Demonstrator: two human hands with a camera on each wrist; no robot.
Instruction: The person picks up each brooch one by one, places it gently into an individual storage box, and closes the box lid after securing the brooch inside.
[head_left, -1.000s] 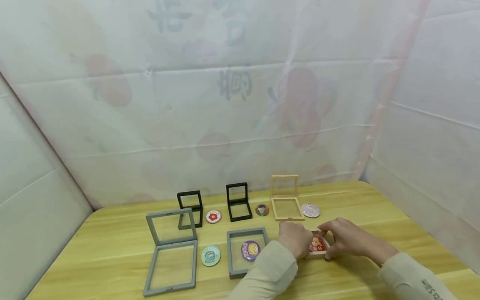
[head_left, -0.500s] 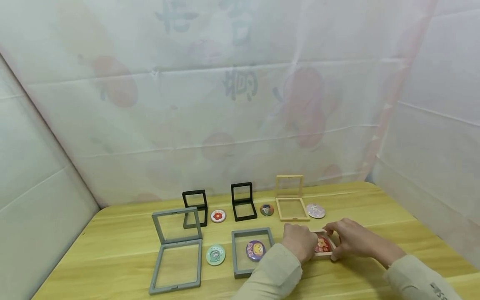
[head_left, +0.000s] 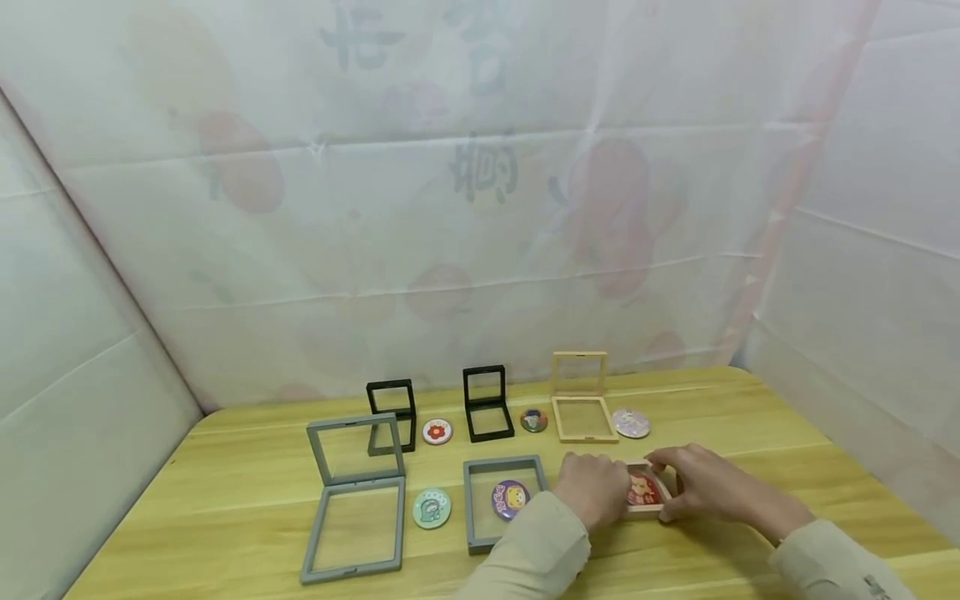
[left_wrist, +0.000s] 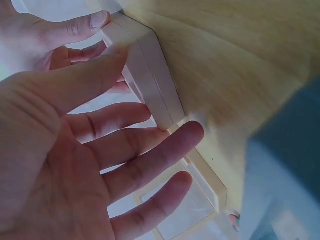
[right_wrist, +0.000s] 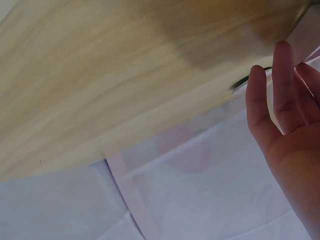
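Note:
A pale pink display frame (head_left: 645,512) lies on the table, its two halves together along a seam visible in the left wrist view. Inside it shows a red badge (head_left: 642,488), partly covered. My left hand (head_left: 595,490) grips the frame's left side between thumb and index and middle fingers, the other fingers spread out past it. On the right side, my right hand (head_left: 708,483) holds the frame with thumb and index finger. Left of my left hand, a purple badge (head_left: 511,500) lies in a grey frame (head_left: 469,508).
A larger grey frame (head_left: 397,525) stands opened at the left, beside a green badge (head_left: 432,508). Behind are two opened black frames (head_left: 392,383) (head_left: 491,436), a yellow one (head_left: 585,438), a flower badge (head_left: 437,431), a dark badge (head_left: 534,420) and a lilac badge (head_left: 631,423).
The head view has shifted slightly, so everything appears a little further right. Both hands stay on the pink frame, with hardly any movement on the table.

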